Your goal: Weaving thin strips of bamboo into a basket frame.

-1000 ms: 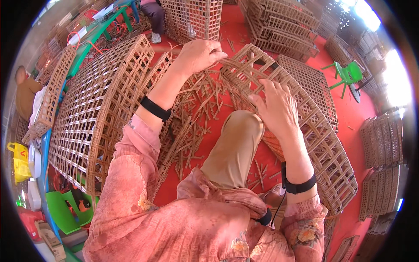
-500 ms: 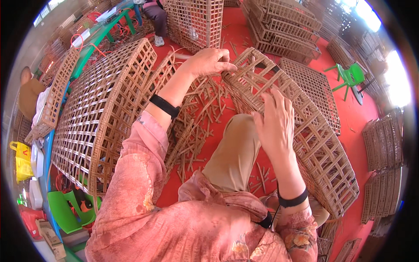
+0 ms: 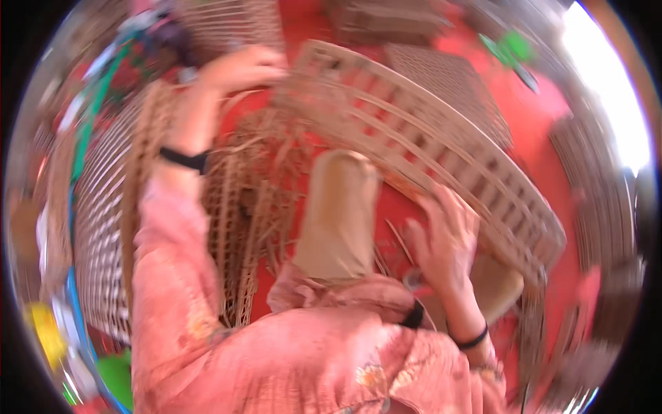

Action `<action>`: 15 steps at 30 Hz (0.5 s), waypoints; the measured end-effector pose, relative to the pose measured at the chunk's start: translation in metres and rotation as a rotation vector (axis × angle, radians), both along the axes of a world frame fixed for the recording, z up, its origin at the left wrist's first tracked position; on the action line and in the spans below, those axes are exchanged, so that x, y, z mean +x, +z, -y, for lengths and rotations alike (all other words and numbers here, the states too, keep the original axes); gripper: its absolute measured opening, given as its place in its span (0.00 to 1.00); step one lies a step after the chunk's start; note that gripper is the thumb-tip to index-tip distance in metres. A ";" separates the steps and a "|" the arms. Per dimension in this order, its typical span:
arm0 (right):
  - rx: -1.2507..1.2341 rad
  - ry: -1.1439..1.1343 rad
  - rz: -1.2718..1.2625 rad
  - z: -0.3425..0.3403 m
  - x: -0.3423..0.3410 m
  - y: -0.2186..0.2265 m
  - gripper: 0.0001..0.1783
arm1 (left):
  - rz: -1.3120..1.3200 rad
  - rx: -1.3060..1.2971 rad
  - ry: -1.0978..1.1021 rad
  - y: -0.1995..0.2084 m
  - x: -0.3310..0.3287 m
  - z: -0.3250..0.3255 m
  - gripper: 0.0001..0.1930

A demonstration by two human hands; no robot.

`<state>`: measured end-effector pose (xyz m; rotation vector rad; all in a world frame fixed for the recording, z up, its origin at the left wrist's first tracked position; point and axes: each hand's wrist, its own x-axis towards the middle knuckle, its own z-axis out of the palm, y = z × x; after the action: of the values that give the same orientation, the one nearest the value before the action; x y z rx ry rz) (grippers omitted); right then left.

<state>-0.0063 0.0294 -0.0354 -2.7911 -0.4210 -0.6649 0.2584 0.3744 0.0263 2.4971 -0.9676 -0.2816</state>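
Note:
A long, shallow woven basket [image 3: 420, 148] of brown strips lies slantwise in front of me and on my right, its open-slatted side turned up. My left hand [image 3: 248, 69], blurred, reaches far forward with curled fingers closed at the basket's far left end. My right hand [image 3: 445, 241] is near the basket's near edge, with its fingers apart. Its fingertips come up to that edge; whether they touch it is hard to tell. Both wrists wear black bands. My knee [image 3: 338, 214] in tan trousers is between the two arms.
Tall woven baskets [image 3: 103, 214] stand on my left, with loose strips [image 3: 269, 148] on the red floor beside them. More baskets are stacked at the back and right. A green chair [image 3: 514, 52] stands far right. At far left are a green table edge [image 3: 93, 124] and a yellow bag [image 3: 48, 328].
The basket has tipped over and swung, its far end shifting left along with my left hand. My right hand has moved lower, off the slats to the near edge. The whole view has shifted.

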 end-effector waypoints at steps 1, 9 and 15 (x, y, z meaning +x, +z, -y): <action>0.013 0.014 0.053 -0.001 0.000 0.001 0.21 | 0.082 -0.047 -0.072 -0.014 0.017 -0.019 0.12; 0.147 0.084 0.177 -0.011 0.039 -0.021 0.22 | 0.068 -0.045 0.206 -0.011 0.030 0.000 0.14; -0.210 -0.129 0.357 -0.029 0.062 -0.032 0.23 | 0.410 -0.139 0.260 -0.027 0.014 0.021 0.12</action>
<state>0.0552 0.0585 -0.0676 -2.9140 -0.3973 -1.2242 0.2722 0.3535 -0.0003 2.5607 -0.7612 0.3800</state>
